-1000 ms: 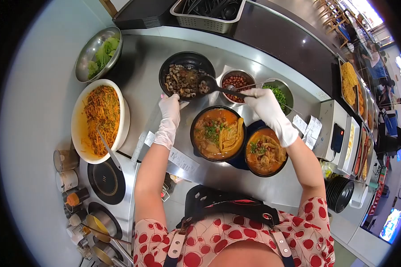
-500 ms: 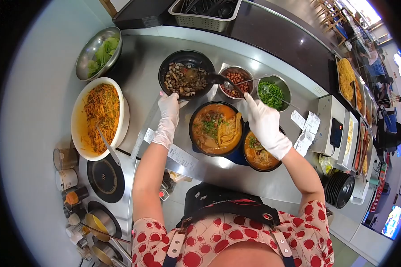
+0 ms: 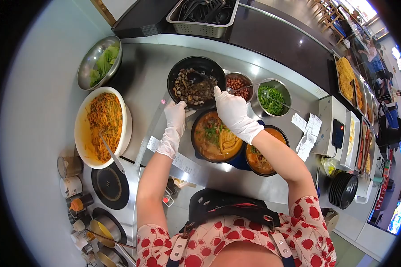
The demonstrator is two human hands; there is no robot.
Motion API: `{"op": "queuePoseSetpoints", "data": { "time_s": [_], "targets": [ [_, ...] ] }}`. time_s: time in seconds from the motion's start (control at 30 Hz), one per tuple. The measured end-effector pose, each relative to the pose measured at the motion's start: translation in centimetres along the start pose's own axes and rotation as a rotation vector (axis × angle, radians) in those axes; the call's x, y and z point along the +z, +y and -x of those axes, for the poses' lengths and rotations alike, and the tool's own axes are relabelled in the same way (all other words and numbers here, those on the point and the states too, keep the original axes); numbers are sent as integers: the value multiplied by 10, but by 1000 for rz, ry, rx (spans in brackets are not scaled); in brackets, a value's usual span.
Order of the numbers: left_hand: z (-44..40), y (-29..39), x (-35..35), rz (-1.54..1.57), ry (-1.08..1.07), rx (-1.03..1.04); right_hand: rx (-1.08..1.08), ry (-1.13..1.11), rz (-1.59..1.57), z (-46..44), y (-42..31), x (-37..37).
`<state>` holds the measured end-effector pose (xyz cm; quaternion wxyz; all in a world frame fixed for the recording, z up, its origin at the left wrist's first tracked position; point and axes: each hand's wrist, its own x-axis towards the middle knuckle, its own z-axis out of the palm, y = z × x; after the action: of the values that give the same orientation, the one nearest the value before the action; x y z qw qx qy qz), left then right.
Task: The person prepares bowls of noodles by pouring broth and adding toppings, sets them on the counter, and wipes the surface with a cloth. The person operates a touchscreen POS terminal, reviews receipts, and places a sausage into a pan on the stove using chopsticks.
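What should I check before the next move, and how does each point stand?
1. Left hand gripping the black bowl's rim: ok.
2. Both hands gloved: ok.
3. Right hand gripping the ladle: cannot tell, its grip is hidden.
4. Left soup out from under the black bowl and right hand: not ok, both overlap it in view.
5. Green onions unobstructed: ok.

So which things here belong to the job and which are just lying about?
Likely the job:
- black bowl, spoon, both hands
- larger soup, smaller soup
- maybe scallions, peanuts

Apparently just about:
- lettuce
- phone
- black plates
- receipts
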<state>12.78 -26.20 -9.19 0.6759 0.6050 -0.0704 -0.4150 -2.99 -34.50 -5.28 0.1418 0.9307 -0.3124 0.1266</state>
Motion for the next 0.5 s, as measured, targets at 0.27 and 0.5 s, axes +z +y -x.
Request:
{"op": "queuePoseSetpoints", "data": {
  "time_s": [0.27,0.5],
  "targets": [
    [-13,-5,-4,-15,6,14,211,-153,-530,-15,8,-15],
    [-18,-3,-8,-18,-30,-16,558,-356,-922,-33,32,3]
  ]
}}
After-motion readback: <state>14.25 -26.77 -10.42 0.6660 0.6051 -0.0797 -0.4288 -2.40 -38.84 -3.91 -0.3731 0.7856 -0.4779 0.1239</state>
